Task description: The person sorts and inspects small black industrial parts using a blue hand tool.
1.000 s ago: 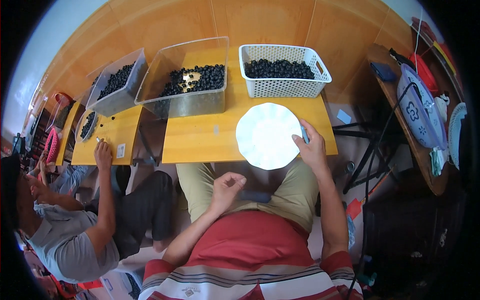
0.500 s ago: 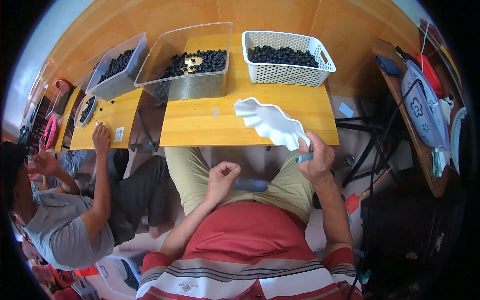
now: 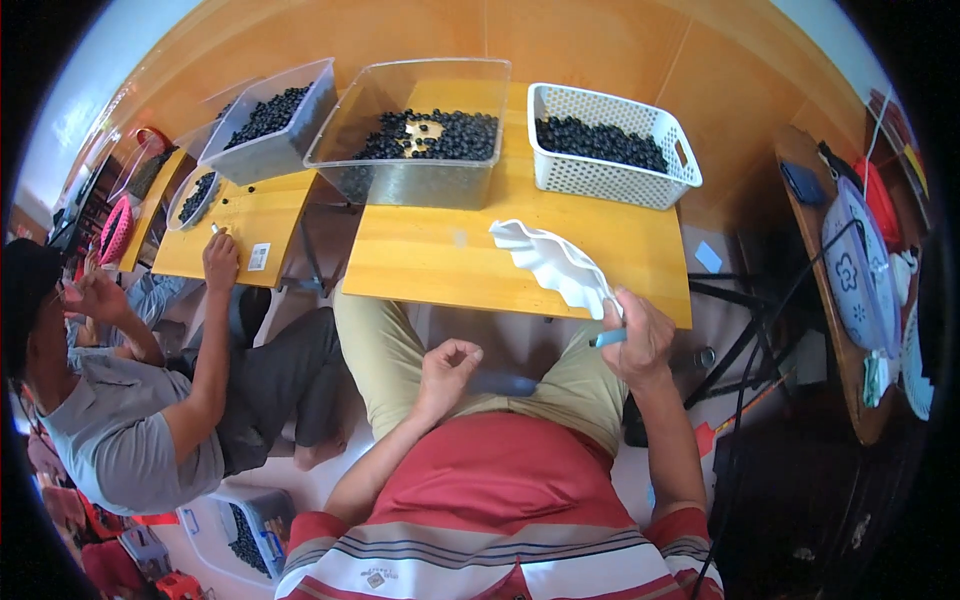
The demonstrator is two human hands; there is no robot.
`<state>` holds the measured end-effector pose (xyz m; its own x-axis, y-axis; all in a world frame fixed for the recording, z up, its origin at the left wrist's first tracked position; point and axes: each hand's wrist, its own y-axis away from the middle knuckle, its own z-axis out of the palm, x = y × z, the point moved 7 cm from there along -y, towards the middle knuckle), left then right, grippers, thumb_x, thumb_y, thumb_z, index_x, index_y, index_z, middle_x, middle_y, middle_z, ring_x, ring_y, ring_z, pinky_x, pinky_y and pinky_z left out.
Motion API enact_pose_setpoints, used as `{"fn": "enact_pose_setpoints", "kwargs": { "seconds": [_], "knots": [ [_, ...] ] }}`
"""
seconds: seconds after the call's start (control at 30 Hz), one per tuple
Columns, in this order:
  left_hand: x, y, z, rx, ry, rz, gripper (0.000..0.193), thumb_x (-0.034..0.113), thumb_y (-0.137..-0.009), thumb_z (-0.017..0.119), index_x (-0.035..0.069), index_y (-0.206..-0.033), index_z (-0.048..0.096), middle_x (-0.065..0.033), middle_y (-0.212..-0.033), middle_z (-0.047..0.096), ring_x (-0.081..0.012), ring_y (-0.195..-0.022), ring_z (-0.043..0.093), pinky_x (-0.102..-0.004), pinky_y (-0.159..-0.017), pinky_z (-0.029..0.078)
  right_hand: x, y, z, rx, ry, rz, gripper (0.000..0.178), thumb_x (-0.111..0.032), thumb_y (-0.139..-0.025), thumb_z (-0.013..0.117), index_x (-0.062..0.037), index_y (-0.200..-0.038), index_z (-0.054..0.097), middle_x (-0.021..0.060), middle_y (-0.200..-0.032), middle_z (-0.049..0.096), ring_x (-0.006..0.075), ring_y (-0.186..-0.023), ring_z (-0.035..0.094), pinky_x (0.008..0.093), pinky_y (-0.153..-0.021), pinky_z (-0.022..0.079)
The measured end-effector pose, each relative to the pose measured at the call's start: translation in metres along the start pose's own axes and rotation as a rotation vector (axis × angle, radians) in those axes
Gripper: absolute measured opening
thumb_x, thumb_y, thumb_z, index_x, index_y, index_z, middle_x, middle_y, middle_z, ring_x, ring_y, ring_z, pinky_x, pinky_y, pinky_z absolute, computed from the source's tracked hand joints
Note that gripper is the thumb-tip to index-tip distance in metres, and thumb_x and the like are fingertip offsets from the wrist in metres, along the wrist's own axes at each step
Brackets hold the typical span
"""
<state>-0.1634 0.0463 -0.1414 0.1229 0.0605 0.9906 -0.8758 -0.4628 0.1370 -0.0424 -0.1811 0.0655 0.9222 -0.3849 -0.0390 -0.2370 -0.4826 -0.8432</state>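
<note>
My right hand (image 3: pixel 640 335) is closed round the near end of a white dish with a wavy rim (image 3: pixel 555 265), tilted over the front of the yellow table (image 3: pixel 420 255). The same fist also grips a teal rod-like handle (image 3: pixel 608 338); whatever it belongs to is hidden by my fingers. Above my lap, my left hand (image 3: pixel 448 375) is closed in a pinch, thumb against forefinger. Anything between those fingertips is too small to make out. Past the dish stand a clear plastic bin (image 3: pixel 420 185) and a white perforated basket (image 3: pixel 610 185), both holding small round black pieces.
To the left, a co-worker (image 3: pixel 130 420) sits at another yellow table (image 3: pixel 265 205) with a clear bin (image 3: pixel 265 150) and a small tub (image 3: pixel 195 200). A brown side table (image 3: pixel 815 225) stands at right, bearing a blue-and-white basin (image 3: pixel 865 270). Another bin (image 3: pixel 235 545) rests on the floor.
The view has shifted, so the table and containers sit lower and further right in the picture. Both my hands keep nearly the same pose, the dish still held in the right.
</note>
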Motion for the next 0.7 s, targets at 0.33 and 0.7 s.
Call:
{"fn": "enact_pose_setpoints", "kwargs": {
  "seconds": [0.33, 0.7],
  "knots": [
    [0.007, 0.000, -0.018, 0.112, -0.070, -0.020, 0.014, 0.011, -0.090, 0.073, -0.001, -0.097, 0.070, -0.0070, -0.087, 0.071, -0.0115, -0.082, 0.065, -0.0275, -0.072, 0.051, 0.024, -0.021, 0.021, -0.075, -0.122, 0.160, 0.040, 0.004, -0.085, 0.070, 0.0039, -0.121, 0.052, 0.0201, -0.090, 0.067, 0.0298, -0.071, 0.069, 0.0367, -0.065, 0.055],
    [0.074, -0.003, -0.015, 0.177, -0.423, 0.708, 0.016, 0.002, -0.081, 0.077, 0.004, -0.094, 0.068, -0.0130, -0.091, 0.069, -0.0296, -0.079, 0.068, -0.0353, -0.069, 0.056, 0.054, -0.124, 0.051, 0.082, -0.463, 0.309, 0.034, -0.002, -0.098, 0.057, 0.0085, -0.127, 0.041, 0.0211, -0.118, 0.057, 0.0250, -0.102, 0.064, 0.0344, -0.086, 0.053]
  ]
}}
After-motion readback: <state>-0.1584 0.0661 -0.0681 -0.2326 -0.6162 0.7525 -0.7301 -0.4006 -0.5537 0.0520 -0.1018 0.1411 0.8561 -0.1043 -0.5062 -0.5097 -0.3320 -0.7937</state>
